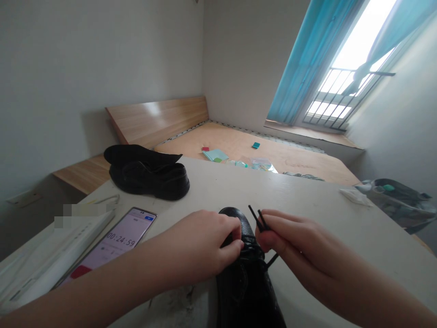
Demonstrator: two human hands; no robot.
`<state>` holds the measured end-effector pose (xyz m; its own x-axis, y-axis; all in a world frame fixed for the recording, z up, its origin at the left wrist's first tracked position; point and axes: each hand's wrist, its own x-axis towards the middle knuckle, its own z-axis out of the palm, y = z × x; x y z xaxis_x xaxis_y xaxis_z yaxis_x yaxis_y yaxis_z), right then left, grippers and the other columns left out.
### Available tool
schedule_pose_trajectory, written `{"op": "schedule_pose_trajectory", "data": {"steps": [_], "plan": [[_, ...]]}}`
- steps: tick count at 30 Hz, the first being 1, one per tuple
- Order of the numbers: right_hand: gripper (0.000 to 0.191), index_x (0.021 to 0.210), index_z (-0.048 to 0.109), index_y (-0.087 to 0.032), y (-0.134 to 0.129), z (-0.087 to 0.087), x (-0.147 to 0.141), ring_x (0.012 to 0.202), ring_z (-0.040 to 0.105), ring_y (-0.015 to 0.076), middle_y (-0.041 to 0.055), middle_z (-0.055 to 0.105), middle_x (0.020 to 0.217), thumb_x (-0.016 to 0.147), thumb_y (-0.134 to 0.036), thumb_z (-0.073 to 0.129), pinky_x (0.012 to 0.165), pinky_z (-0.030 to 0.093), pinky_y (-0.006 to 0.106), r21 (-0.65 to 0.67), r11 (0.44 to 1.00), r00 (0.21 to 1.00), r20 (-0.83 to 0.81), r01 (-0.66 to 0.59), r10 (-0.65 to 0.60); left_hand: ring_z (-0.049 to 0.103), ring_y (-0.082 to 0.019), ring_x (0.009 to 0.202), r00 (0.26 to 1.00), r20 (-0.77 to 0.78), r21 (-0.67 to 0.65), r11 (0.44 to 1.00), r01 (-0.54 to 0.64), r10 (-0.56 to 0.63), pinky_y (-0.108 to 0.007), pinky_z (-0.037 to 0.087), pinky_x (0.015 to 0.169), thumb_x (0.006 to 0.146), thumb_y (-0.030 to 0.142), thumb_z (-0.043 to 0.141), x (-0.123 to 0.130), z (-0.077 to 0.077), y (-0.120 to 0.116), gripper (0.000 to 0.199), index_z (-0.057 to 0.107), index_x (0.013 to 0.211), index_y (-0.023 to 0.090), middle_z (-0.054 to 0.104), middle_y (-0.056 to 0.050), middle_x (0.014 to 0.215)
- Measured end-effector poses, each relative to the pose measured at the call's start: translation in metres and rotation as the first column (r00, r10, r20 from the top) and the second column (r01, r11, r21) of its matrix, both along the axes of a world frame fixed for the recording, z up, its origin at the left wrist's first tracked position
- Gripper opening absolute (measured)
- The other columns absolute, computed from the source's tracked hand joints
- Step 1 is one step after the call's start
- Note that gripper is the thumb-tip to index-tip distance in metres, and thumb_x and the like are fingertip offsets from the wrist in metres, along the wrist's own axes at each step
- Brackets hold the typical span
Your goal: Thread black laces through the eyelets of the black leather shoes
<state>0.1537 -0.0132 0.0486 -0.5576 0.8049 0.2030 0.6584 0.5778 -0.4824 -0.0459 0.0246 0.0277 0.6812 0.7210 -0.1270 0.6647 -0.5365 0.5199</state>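
Observation:
A black leather shoe (244,291) rests on the white table with its toe pointing away from me. My right hand (290,237) pinches a black shoelace (254,214) at the right of the shoe; two lace ends stick up past the fingers. Another stretch of lace runs from under that hand down to the shoe's side. My left hand (218,241) lies over the shoe's left side, its thumb and fingers pinched together at the lacing. Whatever sits between those fingertips is hidden.
A second black shoe (153,180) with an insole (139,156) lying on it stands at the back left. A phone (119,241) showing a timer lies left beside a white packet (61,255). Crumpled tissue (355,197) is near the right edge. Beyond is a bed (235,141).

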Motion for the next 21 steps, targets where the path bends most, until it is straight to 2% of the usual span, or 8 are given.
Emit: {"op": "schedule_pose_trajectory", "data": {"steps": [4, 7, 9, 13, 17, 19, 21], "plan": [[0.027, 0.080, 0.054, -0.021, 0.004, -0.011, -0.005, 0.068, 0.060, 0.0151, 0.0021, 0.065, 0.079, 0.100, -0.024, 0.036, 0.058, 0.040, 0.027, -0.051, 0.996, 0.996, 0.062, 0.071, -0.068, 0.065, -0.023, 0.078, 1.000, 0.024, 0.005, 1.000, -0.020, 0.020, -0.031, 0.037, 0.062, 0.086, 0.041, 0.054, 0.002, -0.003, -0.002, 0.019, 0.065, 0.085, 0.025, 0.071, -0.001, 0.082], [0.027, 0.080, 0.054, -0.020, 0.007, -0.019, -0.011, 0.070, 0.060, 0.0164, 0.0030, 0.064, 0.078, 0.100, -0.023, 0.036, 0.063, 0.041, 0.028, -0.111, 0.990, 0.992, 0.103, 0.090, -0.079, 0.066, -0.022, 0.077, 1.000, 0.020, 0.001, 1.000, 0.019, -0.019, -0.031, 0.040, 0.064, 0.088, 0.030, 0.047, 0.003, -0.003, -0.002, 0.020, 0.063, 0.079, 0.022, 0.071, -0.003, 0.082], [0.025, 0.083, 0.055, -0.020, 0.009, -0.022, -0.014, 0.073, 0.060, 0.0169, 0.0037, 0.065, 0.082, 0.099, -0.020, 0.036, 0.065, 0.041, 0.028, -0.141, 0.986, 0.991, 0.118, 0.086, -0.070, 0.066, -0.022, 0.076, 1.000, -0.003, 0.004, 1.000, 0.027, -0.027, -0.031, 0.040, 0.063, 0.090, 0.030, 0.044, 0.003, -0.002, -0.001, 0.025, 0.061, 0.077, 0.020, 0.071, -0.004, 0.081], [0.024, 0.081, 0.056, -0.019, 0.013, -0.024, -0.014, 0.072, 0.058, 0.0161, 0.0037, 0.064, 0.082, 0.097, -0.018, 0.039, 0.065, 0.039, 0.027, -0.218, 0.972, 0.990, 0.125, 0.092, -0.066, 0.062, -0.020, 0.070, 0.999, -0.028, -0.013, 1.000, 0.026, -0.027, -0.029, 0.036, 0.058, 0.091, 0.033, 0.043, -0.001, 0.001, 0.002, 0.025, 0.056, 0.075, 0.020, 0.068, -0.002, 0.078], [0.026, 0.074, 0.056, -0.018, 0.017, -0.021, -0.007, 0.075, 0.058, 0.0141, 0.0015, 0.063, 0.081, 0.097, -0.018, 0.043, 0.070, 0.043, 0.026, -0.335, 0.941, 0.997, 0.069, 0.040, -0.018, 0.057, -0.016, 0.066, 0.998, -0.031, -0.050, 0.997, 0.052, -0.053, -0.028, 0.033, 0.056, 0.090, 0.031, 0.044, -0.005, 0.004, 0.004, 0.020, 0.052, 0.076, 0.021, 0.065, 0.001, 0.075], [0.026, 0.074, 0.058, -0.019, 0.016, -0.018, -0.004, 0.076, 0.060, 0.0140, 0.0010, 0.064, 0.081, 0.097, -0.019, 0.044, 0.072, 0.045, 0.025, -0.341, 0.940, 0.999, 0.048, 0.014, 0.003, 0.057, -0.017, 0.067, 0.998, -0.041, -0.057, 0.997, 0.052, -0.054, -0.028, 0.034, 0.057, 0.091, 0.033, 0.044, -0.005, 0.005, 0.006, 0.018, 0.053, 0.080, 0.021, 0.065, 0.001, 0.077], [0.024, 0.077, 0.061, -0.019, 0.011, -0.017, -0.002, 0.080, 0.064, 0.0157, 0.0023, 0.067, 0.083, 0.096, -0.017, 0.045, 0.075, 0.048, 0.027, -0.262, 0.965, 0.999, 0.041, 0.017, -0.007, 0.057, -0.017, 0.068, 0.997, -0.052, -0.066, 0.996, 0.057, -0.060, -0.028, 0.034, 0.058, 0.092, 0.034, 0.043, -0.006, 0.006, 0.007, 0.019, 0.054, 0.084, 0.022, 0.065, 0.001, 0.079]]}}
